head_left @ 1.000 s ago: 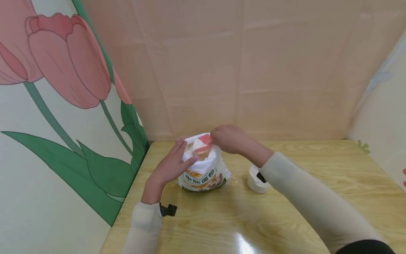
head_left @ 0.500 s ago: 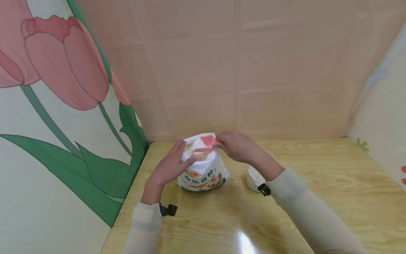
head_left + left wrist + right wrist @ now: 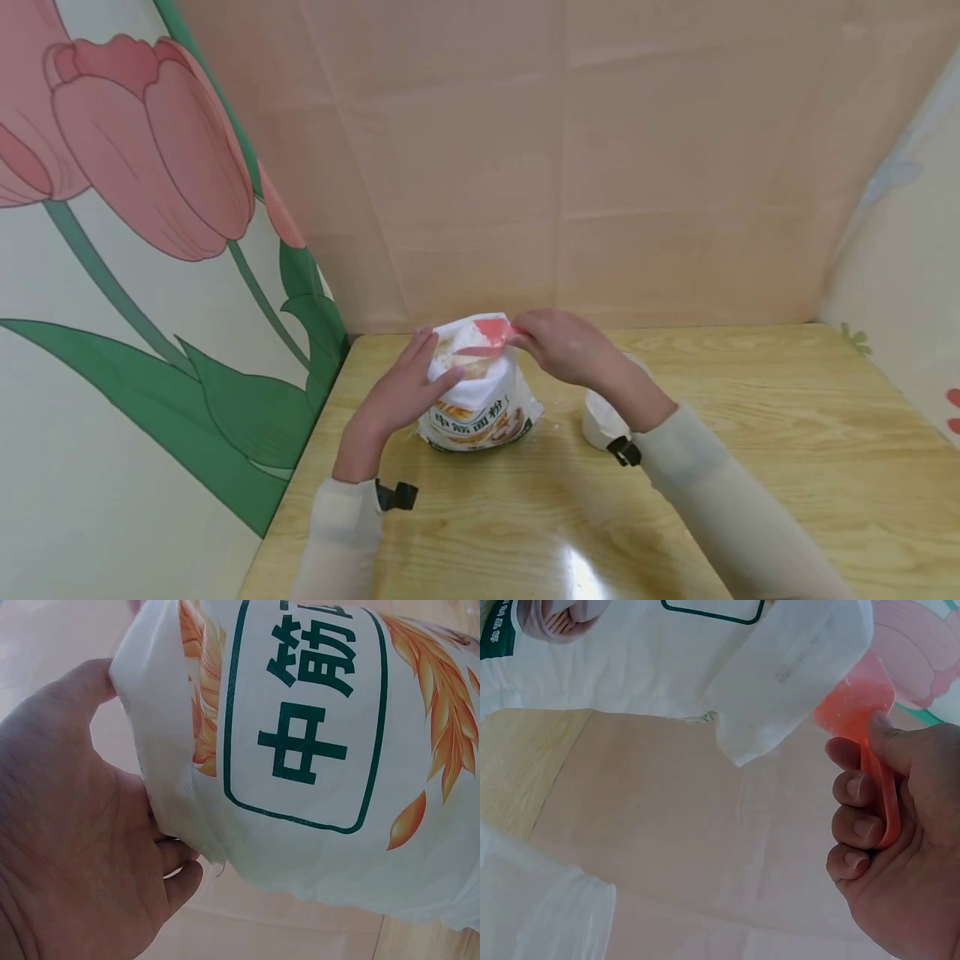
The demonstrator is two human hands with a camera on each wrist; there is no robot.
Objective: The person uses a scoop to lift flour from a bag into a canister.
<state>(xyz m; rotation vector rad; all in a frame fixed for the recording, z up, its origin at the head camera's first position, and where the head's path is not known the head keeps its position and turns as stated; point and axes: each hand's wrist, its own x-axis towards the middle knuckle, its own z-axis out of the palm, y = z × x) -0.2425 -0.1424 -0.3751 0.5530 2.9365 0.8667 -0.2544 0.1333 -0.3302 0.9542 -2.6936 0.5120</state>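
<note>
A white flour bag with green lettering stands on the table, its top rolled outward and white flour visible inside. My left hand holds its left side, thumb over the front of the rim and fingers at the side and back. In the left wrist view, the left hand reaches round the folded rim. My right hand grips the handle of a red scoop. The scoop's head, carrying white flour, is tilted in the bag's mouth at the right rim.
A round white container stands right of the bag, partly hidden by my right forearm; in the right wrist view its side looks crinkled. Beige sheeting hangs behind the wooden table. A tulip-painted wall borders the left.
My right hand has moved slightly right and down, drawing the scoop a little toward the bag's right rim, then almost stopped. My left hand has stayed on the bag.
</note>
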